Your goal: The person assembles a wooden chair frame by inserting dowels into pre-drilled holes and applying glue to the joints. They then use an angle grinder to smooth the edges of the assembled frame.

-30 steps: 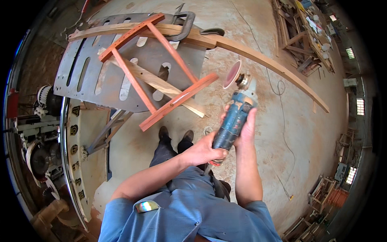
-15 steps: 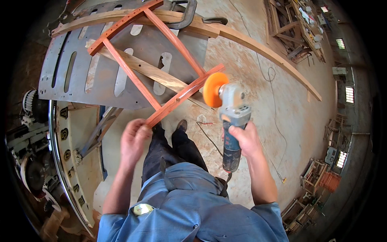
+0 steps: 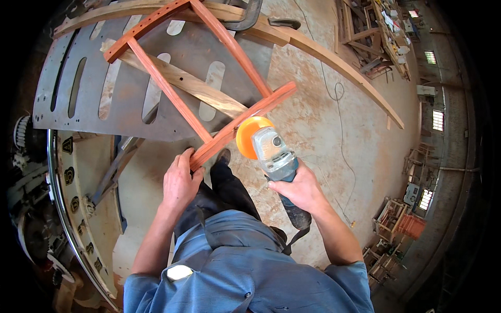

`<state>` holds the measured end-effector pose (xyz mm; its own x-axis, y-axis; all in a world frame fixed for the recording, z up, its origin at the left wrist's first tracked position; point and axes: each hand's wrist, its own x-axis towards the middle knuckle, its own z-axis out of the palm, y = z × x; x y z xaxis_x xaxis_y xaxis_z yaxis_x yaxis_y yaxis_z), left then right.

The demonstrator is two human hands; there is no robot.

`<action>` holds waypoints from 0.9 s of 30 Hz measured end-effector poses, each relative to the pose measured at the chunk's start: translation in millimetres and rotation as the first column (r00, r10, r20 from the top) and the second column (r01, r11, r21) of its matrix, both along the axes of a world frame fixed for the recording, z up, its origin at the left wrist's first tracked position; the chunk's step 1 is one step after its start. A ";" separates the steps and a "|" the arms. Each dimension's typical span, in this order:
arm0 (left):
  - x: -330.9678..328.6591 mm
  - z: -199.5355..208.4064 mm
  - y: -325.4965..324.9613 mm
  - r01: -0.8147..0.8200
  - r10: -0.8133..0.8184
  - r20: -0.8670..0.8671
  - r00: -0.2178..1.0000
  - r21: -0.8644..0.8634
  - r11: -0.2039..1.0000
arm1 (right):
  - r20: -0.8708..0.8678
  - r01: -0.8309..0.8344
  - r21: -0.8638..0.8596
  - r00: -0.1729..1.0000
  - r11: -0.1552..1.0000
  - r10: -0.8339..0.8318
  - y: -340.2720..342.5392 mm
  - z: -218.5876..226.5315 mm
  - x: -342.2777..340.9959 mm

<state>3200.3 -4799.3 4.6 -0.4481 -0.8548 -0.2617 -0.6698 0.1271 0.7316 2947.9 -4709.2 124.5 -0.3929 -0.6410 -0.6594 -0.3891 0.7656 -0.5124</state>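
Note:
A reddish wooden frame (image 3: 169,88) of several joined bars rests on a slotted grey metal plate, its near rail (image 3: 229,130) jutting past the plate's edge. My left hand (image 3: 180,180) grips the lower left end of that rail, fingers closed over it. In my right hand (image 3: 300,190) is an angle grinder (image 3: 279,167), held round its blue and black body. The grinder's orange disc (image 3: 253,136) lies against or very close to the near rail's side; whether they touch I cannot tell.
The metal plate (image 3: 133,115) carries a pale wooden strip (image 3: 209,96) under the frame. A long curved timber (image 3: 344,73) with a clamp (image 3: 248,18) crosses the far side. Machinery stands at left, and a cable (image 3: 342,135) trails over the floor. Stacked wood (image 3: 365,36) lies far right.
The grinder has come left and nearer to me, its disc moving from beyond the rail's right end to the rail's middle. My left hand still holds the rail end, with its fingers shifted.

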 end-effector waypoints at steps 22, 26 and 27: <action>1.1 -12.2 -0.9 -0.011 0.007 -0.056 0.998 -0.067 0.998 | -0.068 -0.019 0.026 0.997 1.000 0.020 -6.0 5.3 7.4; 0.7 -10.6 -1.0 -0.009 0.006 -0.058 0.998 -0.065 0.998 | -0.032 -0.061 0.165 0.997 0.984 0.067 -16.8 11.7 21.0; 1.1 -10.1 -0.9 -0.010 0.006 -0.058 0.998 -0.065 0.998 | -0.040 -0.058 0.165 0.997 0.985 0.066 -16.4 10.6 20.9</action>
